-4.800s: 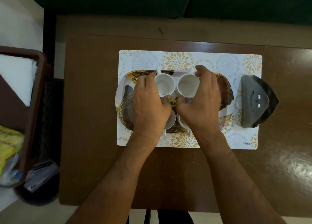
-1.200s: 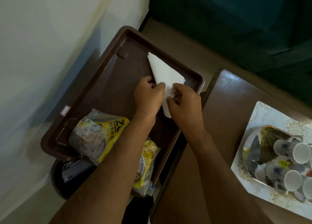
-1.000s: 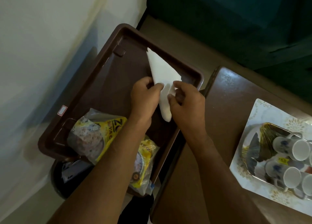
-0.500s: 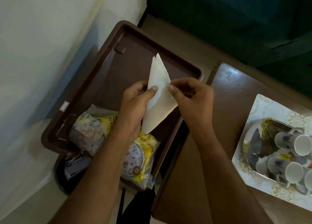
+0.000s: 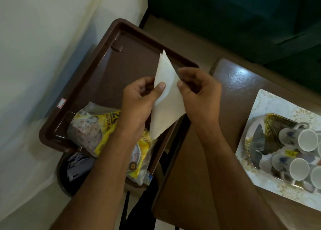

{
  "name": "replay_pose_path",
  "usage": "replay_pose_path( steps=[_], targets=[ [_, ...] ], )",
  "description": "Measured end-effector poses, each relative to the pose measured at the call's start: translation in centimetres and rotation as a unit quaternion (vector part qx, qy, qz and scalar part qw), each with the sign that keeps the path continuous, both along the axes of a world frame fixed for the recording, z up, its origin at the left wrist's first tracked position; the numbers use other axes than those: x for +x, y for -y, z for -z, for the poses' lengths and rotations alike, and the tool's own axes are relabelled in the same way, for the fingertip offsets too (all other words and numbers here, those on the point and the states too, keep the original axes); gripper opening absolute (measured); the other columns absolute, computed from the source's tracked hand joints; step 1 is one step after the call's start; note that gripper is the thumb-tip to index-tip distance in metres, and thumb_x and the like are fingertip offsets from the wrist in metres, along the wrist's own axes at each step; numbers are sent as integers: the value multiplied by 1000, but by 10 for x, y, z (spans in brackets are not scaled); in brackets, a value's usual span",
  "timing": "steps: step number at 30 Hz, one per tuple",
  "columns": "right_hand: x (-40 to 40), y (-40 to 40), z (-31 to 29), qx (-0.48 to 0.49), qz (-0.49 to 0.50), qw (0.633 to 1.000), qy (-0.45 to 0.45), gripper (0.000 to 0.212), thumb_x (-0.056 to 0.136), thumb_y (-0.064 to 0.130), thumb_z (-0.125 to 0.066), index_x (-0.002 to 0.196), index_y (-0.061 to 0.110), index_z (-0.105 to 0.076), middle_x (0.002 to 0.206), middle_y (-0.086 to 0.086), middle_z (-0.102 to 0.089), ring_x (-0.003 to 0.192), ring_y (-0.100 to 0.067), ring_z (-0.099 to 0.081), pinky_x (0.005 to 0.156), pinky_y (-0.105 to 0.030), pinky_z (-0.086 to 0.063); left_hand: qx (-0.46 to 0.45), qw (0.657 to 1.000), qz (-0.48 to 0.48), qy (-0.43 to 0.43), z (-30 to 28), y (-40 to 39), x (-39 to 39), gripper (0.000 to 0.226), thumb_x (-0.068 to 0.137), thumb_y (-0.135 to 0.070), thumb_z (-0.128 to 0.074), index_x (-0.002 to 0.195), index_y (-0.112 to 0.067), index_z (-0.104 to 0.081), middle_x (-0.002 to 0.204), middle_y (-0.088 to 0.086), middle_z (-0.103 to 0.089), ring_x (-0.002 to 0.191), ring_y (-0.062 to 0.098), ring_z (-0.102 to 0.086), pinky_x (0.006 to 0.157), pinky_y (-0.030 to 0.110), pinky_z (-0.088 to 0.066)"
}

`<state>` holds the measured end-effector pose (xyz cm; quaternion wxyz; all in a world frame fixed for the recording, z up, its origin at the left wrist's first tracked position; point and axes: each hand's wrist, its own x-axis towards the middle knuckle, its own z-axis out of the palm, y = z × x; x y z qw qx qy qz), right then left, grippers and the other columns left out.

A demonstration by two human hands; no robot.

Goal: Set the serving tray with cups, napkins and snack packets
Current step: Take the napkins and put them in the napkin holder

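Reaching in from the bottom edge, two bare forearms meet over a brown plastic bin (image 5: 97,77). Nearest, at the bin's lower end, lie crinkled yellow snack packets (image 5: 97,125) with clear film and printed lettering; the left forearm crosses over them. Above them the left hand (image 5: 137,99) pinches a white paper napkin (image 5: 166,104) between thumb and curled fingers (image 5: 160,88) along its left edge. The right hand (image 5: 199,97) pinches the napkin's right edge, its fingers curled in the same way. The napkin is thin, matte and folded to a long kite shape, one sharp tip pointing up toward the bin's far wall and the other hanging down toward the packets; it is held clear of the bin floor.

To the right, a glossy dark brown bench (image 5: 199,169) carries a pale placemat (image 5: 271,108) printed with floral rosettes. On the mat sits the serving tray (image 5: 255,139), glossy, with gold and grey fan-shaped leaf patterns. White ceramic cups (image 5: 298,141) with blue motifs stand clustered on the tray's right part. Farther back, a pale wall (image 5: 43,30) and dark green upholstery (image 5: 243,12) close the scene.
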<state>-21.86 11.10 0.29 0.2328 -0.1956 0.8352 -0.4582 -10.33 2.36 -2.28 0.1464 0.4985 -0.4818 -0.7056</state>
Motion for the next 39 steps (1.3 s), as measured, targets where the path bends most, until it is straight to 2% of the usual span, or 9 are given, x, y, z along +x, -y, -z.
replay_pose_path(
  steps=[6, 10, 15, 20, 25, 27, 33, 36, 39],
  targets=[
    [-11, -18, -9, -26, 0, 999, 34, 26, 97, 20, -75, 120, 10, -75, 113, -1, -77, 98, -15, -74, 85, -32, -63, 8, 1000, 17, -19, -11, -17, -12, 19, 93, -21, -81, 112, -23, -77, 105, -6, -82, 96, 10, -80, 75, 23, -64],
    [-18, -34, -13, -5, -6, 999, 35, 20, 99, 17, -72, 118, 11, -76, 114, 0, -77, 96, -14, -73, 87, -38, -64, 44, 998, 32, -39, -21, -34, -23, 19, 96, -23, -77, 115, -17, -76, 106, 0, -82, 95, 15, -80, 75, 28, -64],
    [-29, -53, -15, -4, -21, 999, 43, 33, 101, 8, -65, 133, 14, -68, 128, -4, -72, 110, -19, -71, 97, -44, -62, 89, 994, 20, -66, -29, -57, -37, 21, 105, -33, -64, 112, -20, -79, 104, 1, -82, 92, 15, -80, 76, 28, -65],
    [-40, -78, -14, -10, -31, 999, -24, 47, 95, 13, -75, 140, 18, -63, 111, 5, -68, 97, -12, -68, 82, -28, -61, 59, 997, 10, -44, -30, -86, -54, 19, 106, -26, -64, 114, -16, -78, 104, 3, -82, 92, 16, -80, 75, 30, -65],
    [-57, -115, -14, 9, -31, 999, -21, 45, 97, 27, -73, 140, 21, -62, 125, 13, -67, 97, 5, -63, 77, -2, -49, 76, 996, -19, -52, -34, -118, -75, 17, 105, -25, -66, 115, -17, -77, 107, 2, -82, 95, 18, -81, 74, 30, -65],
    [-66, -136, -16, 14, -22, 1000, -12, 42, 96, 30, -74, 136, 22, -64, 123, 15, -67, 94, 4, -64, 74, -2, -50, 85, 994, -30, -56, -35, -134, -86, 16, 105, -25, -66, 115, -19, -78, 107, 0, -83, 96, 18, -81, 74, 32, -66],
    [-94, -205, -23, -33, 8, 999, 26, 47, 87, 17, -82, 131, 22, -66, 127, 13, -69, 106, -6, -66, 84, -27, -57, 57, 997, -43, -11, -32, -191, -129, 20, 102, -31, -71, 121, -30, -70, 109, -6, -82, 96, 14, -81, 80, 44, -69],
    [-106, -238, -22, -63, 42, 997, 29, 42, 85, 5, -80, 120, 26, -72, 116, 18, -71, 100, 1, -66, 78, -12, -52, 51, 998, -30, -32, -27, -220, -147, 40, 102, -26, -71, 136, -33, -52, 113, -4, -81, 96, 14, -81, 78, 39, -68],
    [-124, -273, -18, -59, 89, 994, 31, 34, 88, 2, -77, 112, 26, -79, 110, 22, -73, 105, 11, -64, 86, -7, -51, 58, 994, 41, -80, -24, -249, -161, 40, 105, -13, -64, 133, -36, -46, 117, -2, -80, 101, 17, -80, 81, 37, -67]
  ],
)
